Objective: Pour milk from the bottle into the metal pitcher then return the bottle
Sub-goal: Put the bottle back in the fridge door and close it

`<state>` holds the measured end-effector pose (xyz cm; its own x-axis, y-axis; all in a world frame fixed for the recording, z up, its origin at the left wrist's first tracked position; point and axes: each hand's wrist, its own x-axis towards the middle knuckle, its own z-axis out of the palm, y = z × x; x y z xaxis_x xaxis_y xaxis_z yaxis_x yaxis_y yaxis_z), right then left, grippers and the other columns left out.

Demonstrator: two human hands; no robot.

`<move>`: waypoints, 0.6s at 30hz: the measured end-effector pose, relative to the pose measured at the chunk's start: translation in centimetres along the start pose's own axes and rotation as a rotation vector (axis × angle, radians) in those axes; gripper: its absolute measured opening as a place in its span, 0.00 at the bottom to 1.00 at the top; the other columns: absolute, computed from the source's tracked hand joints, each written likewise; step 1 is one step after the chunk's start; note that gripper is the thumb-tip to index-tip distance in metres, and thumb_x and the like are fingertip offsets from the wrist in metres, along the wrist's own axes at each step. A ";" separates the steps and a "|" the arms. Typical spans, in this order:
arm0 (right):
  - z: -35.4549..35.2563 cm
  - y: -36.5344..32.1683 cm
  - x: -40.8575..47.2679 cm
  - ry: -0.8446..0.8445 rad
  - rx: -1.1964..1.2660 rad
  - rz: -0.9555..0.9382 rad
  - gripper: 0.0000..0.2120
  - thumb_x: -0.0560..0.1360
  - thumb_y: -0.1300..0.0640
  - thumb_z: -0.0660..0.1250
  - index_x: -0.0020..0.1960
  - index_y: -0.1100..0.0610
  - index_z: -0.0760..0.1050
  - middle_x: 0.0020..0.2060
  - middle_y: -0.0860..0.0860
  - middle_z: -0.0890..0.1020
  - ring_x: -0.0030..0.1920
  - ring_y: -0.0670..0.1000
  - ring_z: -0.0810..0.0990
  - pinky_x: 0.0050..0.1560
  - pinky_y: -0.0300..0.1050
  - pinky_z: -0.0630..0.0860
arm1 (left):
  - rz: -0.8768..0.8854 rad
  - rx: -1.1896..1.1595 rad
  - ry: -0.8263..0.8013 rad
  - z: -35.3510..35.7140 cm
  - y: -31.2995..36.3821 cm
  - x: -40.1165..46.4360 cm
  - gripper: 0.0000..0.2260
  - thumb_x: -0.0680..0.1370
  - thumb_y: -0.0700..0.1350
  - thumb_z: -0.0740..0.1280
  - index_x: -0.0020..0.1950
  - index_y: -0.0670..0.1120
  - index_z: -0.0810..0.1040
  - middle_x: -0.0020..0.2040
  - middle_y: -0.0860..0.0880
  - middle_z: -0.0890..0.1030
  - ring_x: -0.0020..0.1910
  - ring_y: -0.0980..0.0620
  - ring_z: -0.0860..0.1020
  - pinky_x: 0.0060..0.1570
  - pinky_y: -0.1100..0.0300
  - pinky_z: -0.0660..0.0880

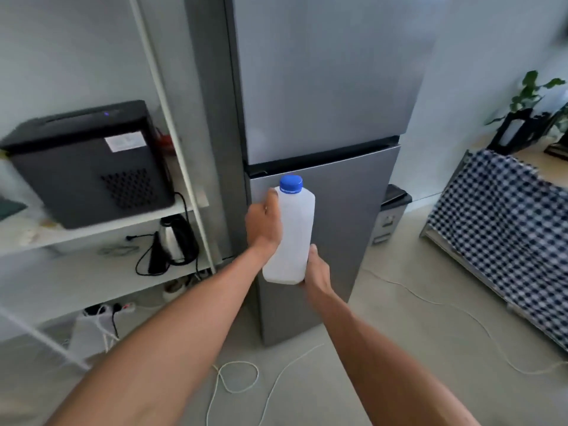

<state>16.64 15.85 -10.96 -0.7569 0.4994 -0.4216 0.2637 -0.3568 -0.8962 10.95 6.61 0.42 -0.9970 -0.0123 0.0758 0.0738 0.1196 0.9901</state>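
While both hands hold bottle (290,235) | closed fridge (322,118) ahead

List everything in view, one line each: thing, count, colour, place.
white plastic milk bottle with blue cap: one, held upright before the fridge
tall steel two-door fridge: one, grey, centre, doors shut
boxy countertop machine: one, black, upper left shelf
metal electric kettle: one, silver and black, lower shelf
checked cloth: one, navy and white, right
leafy potted plant: one, green, far right
hands: left on the bottle's side, right at its base

Soft daylight — blurred, bowed edges
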 end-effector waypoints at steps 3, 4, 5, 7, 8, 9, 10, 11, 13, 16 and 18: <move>1.3 -0.3 1.1 -0.108 -0.041 0.022 0.21 0.80 0.42 0.59 0.51 0.58 0.80 0.45 0.54 0.86 0.44 0.56 0.85 0.49 0.56 0.83 | -0.024 -0.006 0.101 -1.2 0.4 0.2 0.25 0.77 0.62 0.58 0.32 0.42 0.62 0.29 0.47 0.66 0.30 0.49 0.65 0.34 0.53 0.64; 1.7 -0.5 1.1 -0.145 -0.059 0.027 0.20 0.79 0.42 0.59 0.49 0.58 0.79 0.43 0.53 0.85 0.41 0.55 0.83 0.47 0.54 0.82 | -0.029 -0.012 0.129 -1.7 0.5 0.0 0.24 0.77 0.61 0.58 0.32 0.43 0.61 0.28 0.48 0.65 0.30 0.49 0.64 0.34 0.53 0.63; 2.2 -0.5 1.3 -0.176 -0.070 0.025 0.19 0.78 0.42 0.59 0.48 0.57 0.79 0.42 0.52 0.84 0.40 0.54 0.81 0.46 0.52 0.80 | -0.032 -0.021 0.157 -2.1 0.7 -0.1 0.23 0.78 0.60 0.58 0.32 0.44 0.61 0.28 0.48 0.65 0.29 0.49 0.64 0.34 0.54 0.63; 3.1 -0.5 1.3 -0.216 -0.089 0.031 0.20 0.76 0.42 0.58 0.48 0.57 0.79 0.40 0.51 0.83 0.39 0.53 0.79 0.45 0.50 0.78 | -0.039 -0.040 0.208 -3.0 0.6 0.0 0.23 0.78 0.58 0.58 0.32 0.42 0.63 0.29 0.47 0.66 0.30 0.49 0.64 0.34 0.54 0.63; 3.5 -0.5 1.1 -0.233 -0.099 0.035 0.20 0.76 0.42 0.58 0.48 0.57 0.79 0.40 0.51 0.82 0.38 0.53 0.79 0.44 0.49 0.77 | -0.043 -0.046 0.234 -3.4 0.6 0.0 0.23 0.78 0.58 0.58 0.34 0.39 0.65 0.30 0.46 0.66 0.30 0.50 0.65 0.34 0.54 0.63; 3.8 -0.5 0.9 -0.250 -0.103 0.035 0.19 0.76 0.42 0.57 0.48 0.57 0.78 0.39 0.51 0.81 0.38 0.53 0.77 0.42 0.48 0.76 | -0.042 -0.050 0.261 -3.8 0.6 0.1 0.23 0.78 0.56 0.58 0.34 0.38 0.66 0.31 0.45 0.67 0.30 0.50 0.65 0.34 0.54 0.63; 4.1 -0.6 0.7 -0.267 -0.112 0.033 0.18 0.76 0.43 0.57 0.47 0.57 0.77 0.38 0.51 0.80 0.37 0.53 0.76 0.40 0.46 0.75 | -0.038 -0.055 0.287 -4.1 0.6 0.2 0.21 0.78 0.55 0.58 0.34 0.39 0.67 0.31 0.45 0.67 0.30 0.49 0.65 0.34 0.54 0.63; 4.5 -0.7 0.5 -0.283 -0.119 0.030 0.18 0.77 0.44 0.56 0.47 0.56 0.76 0.38 0.51 0.79 0.36 0.52 0.76 0.38 0.44 0.74 | -0.034 -0.062 0.308 -4.4 0.7 0.3 0.19 0.78 0.54 0.58 0.34 0.40 0.67 0.31 0.45 0.68 0.30 0.49 0.65 0.34 0.54 0.63; 4.9 -1.0 0.2 -0.310 -0.136 0.014 0.18 0.79 0.45 0.56 0.48 0.58 0.76 0.39 0.51 0.80 0.35 0.51 0.77 0.33 0.41 0.75 | -0.024 -0.081 0.328 -5.0 0.7 0.5 0.17 0.78 0.52 0.58 0.32 0.44 0.65 0.29 0.47 0.68 0.29 0.49 0.65 0.34 0.54 0.64; 5.3 -1.4 0.3 -0.337 -0.184 -0.005 0.23 0.82 0.44 0.54 0.55 0.60 0.80 0.43 0.51 0.84 0.38 0.51 0.81 0.34 0.42 0.79 | -0.016 -0.100 0.316 -5.6 0.9 1.0 0.19 0.79 0.50 0.57 0.28 0.49 0.61 0.26 0.50 0.67 0.28 0.49 0.64 0.34 0.55 0.63; 5.5 -2.1 0.5 -0.326 -0.250 -0.032 0.26 0.80 0.41 0.53 0.57 0.60 0.79 0.46 0.55 0.85 0.41 0.52 0.81 0.43 0.49 0.82 | -0.015 -0.104 0.319 -5.8 0.9 1.3 0.19 0.79 0.49 0.57 0.28 0.49 0.61 0.26 0.51 0.67 0.28 0.49 0.64 0.34 0.55 0.63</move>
<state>12.41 12.49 -8.55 -0.9063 0.2170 -0.3628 0.3435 -0.1221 -0.9312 9.87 0.97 2.14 -0.9425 -0.3249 0.0785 0.0777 0.0155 0.9969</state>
